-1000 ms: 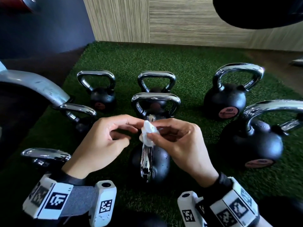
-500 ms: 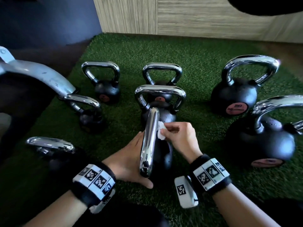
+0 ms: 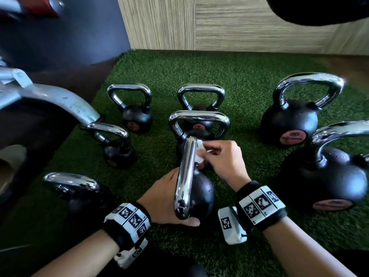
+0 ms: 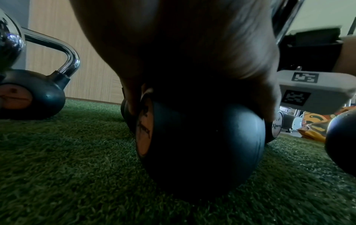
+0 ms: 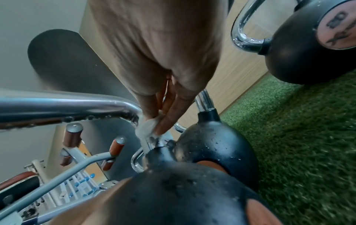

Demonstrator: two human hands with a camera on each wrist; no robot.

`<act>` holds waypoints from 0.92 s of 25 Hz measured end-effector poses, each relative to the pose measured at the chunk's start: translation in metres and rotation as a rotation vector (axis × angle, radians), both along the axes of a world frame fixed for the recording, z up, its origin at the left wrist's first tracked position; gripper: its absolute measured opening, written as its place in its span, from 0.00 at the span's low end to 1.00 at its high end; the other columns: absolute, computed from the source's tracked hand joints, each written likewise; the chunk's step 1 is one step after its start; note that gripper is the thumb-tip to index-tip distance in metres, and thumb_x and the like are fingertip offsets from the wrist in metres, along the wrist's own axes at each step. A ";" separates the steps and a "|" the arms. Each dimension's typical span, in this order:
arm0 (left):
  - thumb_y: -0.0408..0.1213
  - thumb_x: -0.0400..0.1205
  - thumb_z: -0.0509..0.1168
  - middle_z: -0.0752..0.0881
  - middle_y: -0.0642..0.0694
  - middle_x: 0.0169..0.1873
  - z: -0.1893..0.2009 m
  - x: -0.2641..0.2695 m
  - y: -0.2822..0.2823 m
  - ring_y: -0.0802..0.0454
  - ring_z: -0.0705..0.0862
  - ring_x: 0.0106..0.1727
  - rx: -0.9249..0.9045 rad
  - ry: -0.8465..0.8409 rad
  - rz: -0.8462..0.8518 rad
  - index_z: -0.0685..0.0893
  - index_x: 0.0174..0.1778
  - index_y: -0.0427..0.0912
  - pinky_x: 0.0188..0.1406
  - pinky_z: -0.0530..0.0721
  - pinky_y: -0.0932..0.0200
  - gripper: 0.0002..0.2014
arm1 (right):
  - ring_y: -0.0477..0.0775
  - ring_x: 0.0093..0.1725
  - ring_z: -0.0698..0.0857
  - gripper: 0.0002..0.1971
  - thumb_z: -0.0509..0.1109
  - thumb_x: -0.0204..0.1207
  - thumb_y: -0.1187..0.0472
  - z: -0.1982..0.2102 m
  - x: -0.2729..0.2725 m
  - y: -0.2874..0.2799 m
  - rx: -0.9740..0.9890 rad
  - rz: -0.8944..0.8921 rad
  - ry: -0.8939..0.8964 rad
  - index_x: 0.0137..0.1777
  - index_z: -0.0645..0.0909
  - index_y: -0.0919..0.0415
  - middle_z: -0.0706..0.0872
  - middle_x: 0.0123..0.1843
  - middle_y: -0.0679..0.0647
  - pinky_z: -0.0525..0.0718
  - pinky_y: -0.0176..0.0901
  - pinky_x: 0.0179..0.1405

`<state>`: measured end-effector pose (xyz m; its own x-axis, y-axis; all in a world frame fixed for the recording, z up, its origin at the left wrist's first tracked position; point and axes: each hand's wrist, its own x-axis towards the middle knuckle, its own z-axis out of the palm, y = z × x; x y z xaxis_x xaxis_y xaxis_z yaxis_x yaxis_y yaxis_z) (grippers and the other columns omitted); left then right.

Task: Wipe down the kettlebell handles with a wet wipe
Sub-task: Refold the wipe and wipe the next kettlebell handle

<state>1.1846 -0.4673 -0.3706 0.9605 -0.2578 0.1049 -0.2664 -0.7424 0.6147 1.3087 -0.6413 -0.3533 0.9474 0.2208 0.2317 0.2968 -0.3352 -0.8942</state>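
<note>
Dim wrist views, glare on chrome, edges warped and blurred

Green turf floor (image 3: 249, 80), wood-grain wall (image 3: 239, 27), perhaps daylit.

The head view looks down and forward over the turf (image 3: 249, 76) from above. The left wrist view sits low, almost on the turf, close against the near kettlebell (image 4: 202, 137). The right wrist view looks along the fingers (image 5: 169, 115) at that same kettlebell's handle (image 5: 67, 106), very near.
</note>
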 end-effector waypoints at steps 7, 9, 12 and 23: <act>0.67 0.56 0.84 0.79 0.54 0.72 0.005 0.013 0.007 0.56 0.79 0.74 0.055 0.145 0.013 0.73 0.79 0.51 0.75 0.80 0.51 0.56 | 0.37 0.47 0.89 0.14 0.81 0.72 0.67 0.004 0.001 0.001 0.022 0.021 -0.285 0.57 0.93 0.56 0.93 0.49 0.44 0.82 0.27 0.49; 0.70 0.54 0.83 0.81 0.56 0.72 0.004 0.019 0.010 0.56 0.79 0.74 0.053 0.217 0.016 0.74 0.77 0.54 0.75 0.80 0.50 0.55 | 0.35 0.45 0.88 0.14 0.81 0.72 0.67 0.009 0.009 0.000 0.007 0.017 -0.254 0.57 0.93 0.55 0.91 0.47 0.44 0.79 0.24 0.48; 0.70 0.53 0.83 0.82 0.58 0.71 0.003 0.029 0.016 0.60 0.79 0.74 0.055 0.239 0.032 0.76 0.75 0.56 0.77 0.78 0.53 0.54 | 0.39 0.43 0.87 0.13 0.82 0.72 0.66 0.017 -0.014 0.000 0.036 0.074 -0.299 0.56 0.94 0.54 0.90 0.44 0.46 0.78 0.24 0.44; 0.69 0.60 0.81 0.69 0.67 0.80 0.004 0.040 0.022 0.64 0.65 0.83 0.082 0.213 -0.140 0.61 0.80 0.79 0.84 0.67 0.58 0.52 | 0.53 0.45 0.94 0.08 0.81 0.70 0.74 0.018 -0.077 -0.009 0.456 0.367 0.194 0.48 0.93 0.65 0.96 0.45 0.57 0.91 0.47 0.50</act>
